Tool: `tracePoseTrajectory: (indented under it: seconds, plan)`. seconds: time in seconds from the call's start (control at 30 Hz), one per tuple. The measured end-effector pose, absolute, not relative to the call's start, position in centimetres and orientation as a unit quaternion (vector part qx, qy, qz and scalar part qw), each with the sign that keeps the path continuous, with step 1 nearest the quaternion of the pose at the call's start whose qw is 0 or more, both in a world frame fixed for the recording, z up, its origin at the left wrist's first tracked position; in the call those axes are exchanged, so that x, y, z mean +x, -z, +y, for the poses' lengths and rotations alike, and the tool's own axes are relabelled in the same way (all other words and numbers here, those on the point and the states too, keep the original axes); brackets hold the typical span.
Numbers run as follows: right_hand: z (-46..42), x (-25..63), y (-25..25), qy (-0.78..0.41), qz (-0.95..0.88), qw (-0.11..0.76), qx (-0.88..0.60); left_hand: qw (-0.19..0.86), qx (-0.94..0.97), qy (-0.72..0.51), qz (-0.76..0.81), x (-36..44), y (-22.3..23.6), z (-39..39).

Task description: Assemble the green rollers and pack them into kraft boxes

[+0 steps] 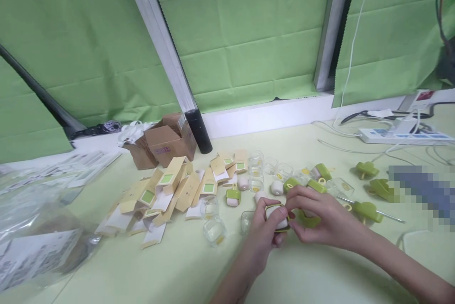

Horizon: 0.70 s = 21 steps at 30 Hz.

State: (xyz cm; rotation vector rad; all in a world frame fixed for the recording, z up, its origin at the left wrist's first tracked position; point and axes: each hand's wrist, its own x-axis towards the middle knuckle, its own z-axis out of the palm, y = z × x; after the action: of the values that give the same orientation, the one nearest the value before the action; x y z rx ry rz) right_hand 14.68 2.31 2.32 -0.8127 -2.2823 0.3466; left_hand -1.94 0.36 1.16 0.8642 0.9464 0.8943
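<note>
My left hand (262, 230) is wrapped round a small white rounded case (276, 216) with a dark green-yellow rim, like an earphone case in a cover. My right hand (318, 216) pinches at the right edge of this case; what lies between its fingertips is hidden. Beside my left hand rests a clear plastic box (246, 221). A green cover (308, 218) shows partly under my right hand. Just beyond the hands are loose white cases (277, 188) and a white case in a green cover (233, 196).
Folded cardboard sleeves (186, 192) lie piled at left, beside clear boxes (214, 231). Farther back stand a brown carton (167, 140) and a black cylinder (199, 131). Green covers (366, 211) and a metal rod (393, 217) lie right, with a power strip (371, 136) behind. Plastic bags (42, 237) occupy the left.
</note>
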Motion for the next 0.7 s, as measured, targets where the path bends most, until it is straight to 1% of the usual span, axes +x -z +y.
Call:
tracePoseTrajectory:
  seconds: [0.1, 0.2, 0.5, 0.7]
  plan:
    - [1.9, 14.0, -1.8, -0.084, -0.864, 0.372, -0.328, 0.709, 0.396, -0.397, 0.427, -1.6, -1.1, 0.2]
    - [1.7, 13.7, -1.5, -0.07, -0.863, 0.391, -0.313, 0.707, 0.406, -0.397, 0.422, -1.4, -1.0, 0.0]
    - [1.5, 13.5, -1.5, -0.074, -0.861, 0.392, -0.315, 0.704, 0.426, -0.397, 0.406, -1.6, -0.7, 0.0]
    - [1.5, 13.3, -1.5, -0.122, -0.841, 0.428, -0.309, 0.699, 0.425, -0.399, 0.415, -1.7, -0.9, -0.1]
